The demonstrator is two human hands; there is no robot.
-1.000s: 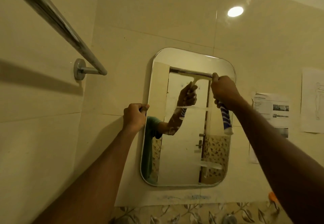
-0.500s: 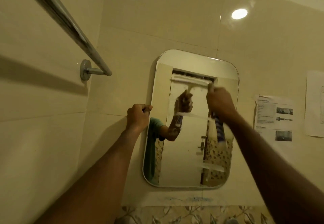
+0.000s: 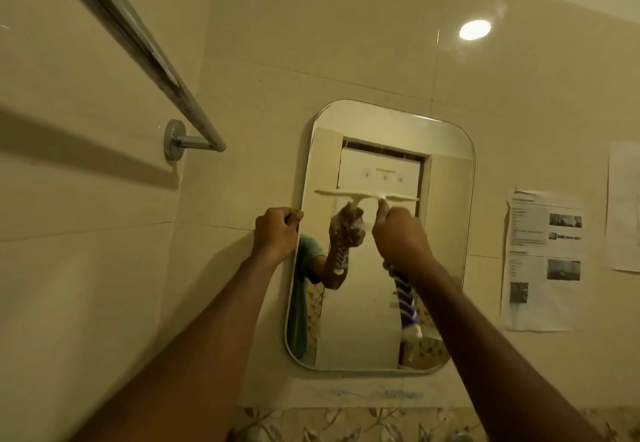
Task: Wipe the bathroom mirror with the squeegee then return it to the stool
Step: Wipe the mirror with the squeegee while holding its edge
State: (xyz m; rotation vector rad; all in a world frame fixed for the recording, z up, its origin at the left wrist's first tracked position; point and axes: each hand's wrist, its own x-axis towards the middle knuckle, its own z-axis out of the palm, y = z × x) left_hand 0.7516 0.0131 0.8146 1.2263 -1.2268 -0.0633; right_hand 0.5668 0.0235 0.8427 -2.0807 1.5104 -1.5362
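Observation:
A rounded rectangular mirror [image 3: 446, 199] hangs on the beige tiled wall. My right hand [image 3: 401, 237] grips the squeegee [image 3: 408, 299] by its blue-and-white striped handle. The white blade lies level against the glass at about a third of the way down the mirror. My left hand [image 3: 275, 232] grips the mirror's left edge with curled fingers. Both hands and the squeegee show again as reflections in the glass. The stool is out of view.
A chrome towel bar [image 3: 145, 57] runs along the left wall above my left arm. Printed paper sheets [image 3: 542, 261] are stuck to the wall right of the mirror. A patterned tile border [image 3: 346, 424] runs below the mirror.
My right hand has drawn the squeegee blade down the glass from near the top of the mirror. My left hand has kept its hold on the mirror's left edge.

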